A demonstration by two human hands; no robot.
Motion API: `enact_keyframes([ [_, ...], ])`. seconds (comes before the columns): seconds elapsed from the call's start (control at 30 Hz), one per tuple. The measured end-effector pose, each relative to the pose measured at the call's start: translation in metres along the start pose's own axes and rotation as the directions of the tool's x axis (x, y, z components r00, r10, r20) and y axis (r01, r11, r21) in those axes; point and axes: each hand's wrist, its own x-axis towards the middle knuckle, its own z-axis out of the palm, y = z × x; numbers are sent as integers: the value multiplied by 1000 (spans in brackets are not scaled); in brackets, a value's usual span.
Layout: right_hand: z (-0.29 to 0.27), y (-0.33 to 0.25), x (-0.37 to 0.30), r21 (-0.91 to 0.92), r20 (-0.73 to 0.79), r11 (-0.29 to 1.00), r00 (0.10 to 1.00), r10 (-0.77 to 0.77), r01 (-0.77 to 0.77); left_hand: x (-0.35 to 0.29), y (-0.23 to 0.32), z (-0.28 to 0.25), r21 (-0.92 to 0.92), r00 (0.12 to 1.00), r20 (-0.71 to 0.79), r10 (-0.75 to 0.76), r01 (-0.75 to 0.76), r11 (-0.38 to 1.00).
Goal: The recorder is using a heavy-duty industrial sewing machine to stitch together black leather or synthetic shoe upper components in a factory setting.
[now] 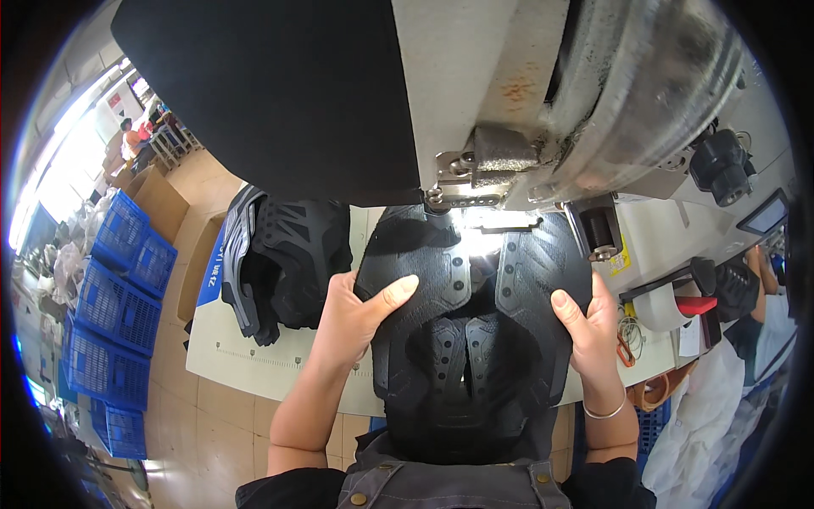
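Black shoe uppers with eyelet rows lie spread under the lit head of a sewing machine. My left hand grips their left side, thumb on top, with the other fingers mostly underneath. On the right side my right hand grips in the same way, thumb pressed on the dark material. Through the central gap, more eyelet strips show lower down, towards my lap. Whether these belong to the same piece I cannot tell. The far edge of the uppers reaches the machine's bright lamp, and glare hides the needle area.
A stack of similar black uppers rests on the white machine table at left. Blue crates stand on the floor further left. Orange-handled scissors lie at right, near a small screen and a co-worker's arm.
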Motion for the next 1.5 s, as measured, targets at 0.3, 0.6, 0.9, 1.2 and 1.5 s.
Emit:
enact_keyframes([
  [0.3,2,1,33,32,-6,996,997,-80,81,29,6,2,21,993,-65,99,-97,995],
  [0.6,3,2,44,59,-20,997,998,-54,55,54,8,-8,16,997,31,64,-64,998],
  [0.9,-16,25,118,202,108,978,994,25,-47,82,-4,-32,593,837,-225,499,-289,752],
  [1.2,-15,46,83,-150,165,988,986,1,24,21,22,-174,252,686,-616,387,-294,922],
  [1.5,-11,36,-1,-832,284,465,952,-114,304,11,22,-250,254,885,-463,-45,181,950],
])
